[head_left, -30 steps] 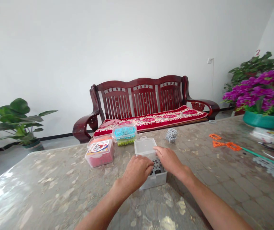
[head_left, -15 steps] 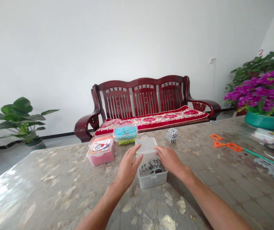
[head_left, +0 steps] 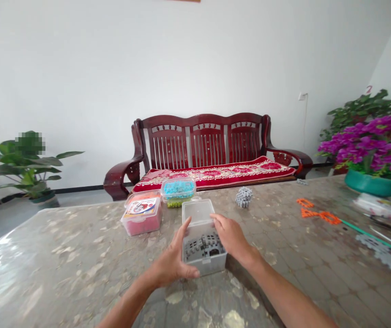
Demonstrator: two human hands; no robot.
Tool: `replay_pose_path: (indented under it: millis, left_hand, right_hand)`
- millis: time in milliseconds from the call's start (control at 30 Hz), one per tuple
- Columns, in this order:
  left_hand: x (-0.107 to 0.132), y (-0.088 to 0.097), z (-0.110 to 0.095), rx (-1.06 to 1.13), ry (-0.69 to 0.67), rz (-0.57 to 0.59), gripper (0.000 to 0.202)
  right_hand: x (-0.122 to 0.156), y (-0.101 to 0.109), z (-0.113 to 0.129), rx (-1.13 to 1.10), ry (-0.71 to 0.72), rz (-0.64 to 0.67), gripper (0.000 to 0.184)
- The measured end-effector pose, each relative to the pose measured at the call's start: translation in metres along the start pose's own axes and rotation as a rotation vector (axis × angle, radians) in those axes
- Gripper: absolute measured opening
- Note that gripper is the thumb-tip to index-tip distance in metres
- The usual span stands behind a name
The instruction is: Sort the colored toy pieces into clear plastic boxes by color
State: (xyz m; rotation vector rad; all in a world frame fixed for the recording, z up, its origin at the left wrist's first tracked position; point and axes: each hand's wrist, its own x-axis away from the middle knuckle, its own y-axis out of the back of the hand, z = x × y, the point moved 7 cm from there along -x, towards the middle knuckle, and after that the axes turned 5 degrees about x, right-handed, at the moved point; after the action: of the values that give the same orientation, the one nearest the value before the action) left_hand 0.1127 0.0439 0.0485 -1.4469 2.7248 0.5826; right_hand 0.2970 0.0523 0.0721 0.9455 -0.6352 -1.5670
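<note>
A clear plastic box stands in front of me on the table, its lid tipped open at the far side. Grey interlocking plastic pieces lie inside. My left hand spans the box's left side, thumb at the front corner and fingers along the wall. At the right side, near where lid and box meet, my right hand grips the box; its fingertips are on the edge and the rest of its grasp is partly hidden. Beyond it sits a ball of joined grey pieces.
To the left are a box of pink pieces with a printed label and a box of blue and green pieces. Joined orange pieces, a green stick and a flower pot are at right. A wooden sofa stands behind.
The open box has shifted left and slightly nearer me. My left hand has come down from beside the lid to the box's left side; my right hand has moved left with the box.
</note>
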Motion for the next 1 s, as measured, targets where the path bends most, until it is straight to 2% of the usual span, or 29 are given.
replay_pose_path:
  millis: [100,200,267,367,467,567,667,767,900,1000]
  left_hand:
    - [0.008,0.006,0.002,-0.117,-0.013,-0.099,0.113]
    - [0.013,0.013,0.003,-0.158,-0.012,-0.134,0.107]
    - [0.015,0.022,0.005,-0.179,-0.006,-0.153,0.104]
    - [0.018,0.036,0.012,-0.193,0.006,-0.166,0.104]
    - [0.021,0.041,0.021,-0.16,-0.02,-0.175,0.105]
    - [0.024,0.041,0.029,-0.123,-0.069,-0.233,0.111]
    - [0.026,0.04,0.033,-0.084,-0.121,-0.316,0.118]
    - [0.028,0.037,0.031,-0.089,-0.185,-0.382,0.115]
    - [0.033,0.035,0.027,-0.169,-0.24,-0.459,0.107]
    - [0.034,0.031,0.028,-0.228,-0.237,-0.466,0.1]
  right_hand:
    - [0.002,-0.004,0.004,-0.085,0.022,-0.022,0.045]
    - [0.001,-0.008,-0.009,-0.155,-0.005,-0.087,0.047]
    - [-0.003,-0.009,-0.032,-0.194,-0.073,-0.158,0.045]
    - [-0.01,-0.002,-0.082,-0.26,-0.21,-0.328,0.046]
    - [-0.013,0.012,-0.133,-0.272,-0.366,-0.5,0.062]
    - [-0.014,0.021,-0.164,-0.14,-0.512,-0.541,0.084]
    - [-0.02,0.027,-0.171,0.011,-0.577,-0.484,0.097]
    - [-0.027,0.031,-0.169,0.071,-0.638,-0.421,0.106]
    - [-0.04,0.035,-0.166,0.136,-0.686,-0.36,0.109]
    - [-0.049,0.035,-0.164,0.185,-0.705,-0.339,0.111]
